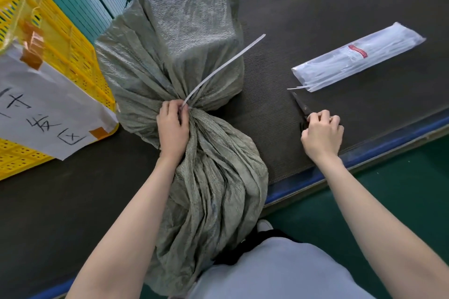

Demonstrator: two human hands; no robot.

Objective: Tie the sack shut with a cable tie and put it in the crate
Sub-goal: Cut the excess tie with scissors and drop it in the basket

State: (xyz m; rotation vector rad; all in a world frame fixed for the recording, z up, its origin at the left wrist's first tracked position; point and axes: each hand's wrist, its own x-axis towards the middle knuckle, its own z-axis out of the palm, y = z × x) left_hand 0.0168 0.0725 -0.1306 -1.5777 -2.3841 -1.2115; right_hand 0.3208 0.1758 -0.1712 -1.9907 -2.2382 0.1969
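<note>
While left hand (173, 126) pinches the cinched sack (184, 60) neck, holding the cable tie (226, 67) taut, right hand (322, 132) closes on scissors (301, 105), presumably for trimming.

Green floor (388, 201) — dark belt (315, 19)

The dark table surface (328, 19) lies bare between the grey-green sack (184, 39) and the packet of cable ties (359, 56), and this lane runs unobstructed from the near blue edge to the far side. On the right, passage is limited by the packet, by the dark tool (300, 104) lying just in front of it, and by the right hand (322, 132) closed on that tool. On the left, the sack touches or nearly touches the yellow crate (60, 39), the left hand (172, 126) grips the gathered neck, and the cable tie (226, 65) projects diagonally over the sack toward the open lane.
</note>
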